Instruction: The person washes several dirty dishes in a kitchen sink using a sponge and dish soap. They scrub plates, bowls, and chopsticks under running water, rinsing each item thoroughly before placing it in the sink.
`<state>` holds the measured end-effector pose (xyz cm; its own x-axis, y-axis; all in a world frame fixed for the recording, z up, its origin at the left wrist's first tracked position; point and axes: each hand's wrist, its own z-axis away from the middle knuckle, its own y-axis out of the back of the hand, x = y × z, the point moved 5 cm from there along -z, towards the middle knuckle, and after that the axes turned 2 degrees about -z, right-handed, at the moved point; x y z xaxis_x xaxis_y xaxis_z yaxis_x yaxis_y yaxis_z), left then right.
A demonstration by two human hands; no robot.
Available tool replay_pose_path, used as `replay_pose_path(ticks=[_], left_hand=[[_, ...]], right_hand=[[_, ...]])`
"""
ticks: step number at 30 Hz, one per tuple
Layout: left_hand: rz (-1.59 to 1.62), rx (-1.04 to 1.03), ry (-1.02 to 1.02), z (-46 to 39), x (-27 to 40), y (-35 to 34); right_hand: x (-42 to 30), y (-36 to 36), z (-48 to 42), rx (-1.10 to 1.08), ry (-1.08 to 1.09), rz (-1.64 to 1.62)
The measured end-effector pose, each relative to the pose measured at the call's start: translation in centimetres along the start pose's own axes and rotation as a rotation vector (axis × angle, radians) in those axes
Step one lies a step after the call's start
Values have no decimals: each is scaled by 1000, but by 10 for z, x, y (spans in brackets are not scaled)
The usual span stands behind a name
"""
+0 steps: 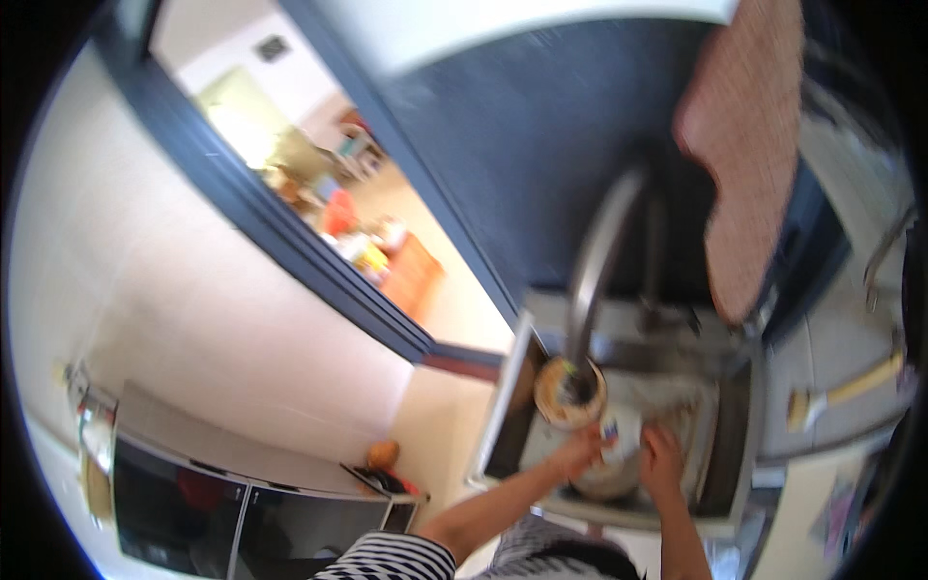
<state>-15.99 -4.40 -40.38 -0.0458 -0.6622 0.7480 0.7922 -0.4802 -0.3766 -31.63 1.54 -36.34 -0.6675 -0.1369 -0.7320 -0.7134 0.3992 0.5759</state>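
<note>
My left hand (581, 458) and my right hand (658, 457) are inside a metal sink (750, 435). Between them they grip a small white dish or cup (625, 429) with a blue mark on it; blur hides its exact shape. Just beyond my left hand stands a round bowl (540, 397), brownish inside. The end of a curved metal faucet (596, 268) reaches over this bowl. Below the white piece lies another rounded vessel (605, 487), partly covered by my hands. Whether water runs cannot be made out.
A brush with a yellowish handle (866, 380) lies right of the sink. A large tan, textured shape (754, 145) hangs close at upper right. Left of the sink is a dark-framed doorway (312, 261). A dark-fronted cabinet (312, 525) stands at lower left, with an orange round object (383, 454) near its end.
</note>
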Motion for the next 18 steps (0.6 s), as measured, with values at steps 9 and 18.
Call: replay_pose_path(ticks=[9,18], left_hand=[[290,-97,-110,16,-4,-1],[180,247,-110,-6,-11,-14]], right_hand=[[-17,-10,7,131,-163,-155],[-11,-2,11,319,-226,-394]])
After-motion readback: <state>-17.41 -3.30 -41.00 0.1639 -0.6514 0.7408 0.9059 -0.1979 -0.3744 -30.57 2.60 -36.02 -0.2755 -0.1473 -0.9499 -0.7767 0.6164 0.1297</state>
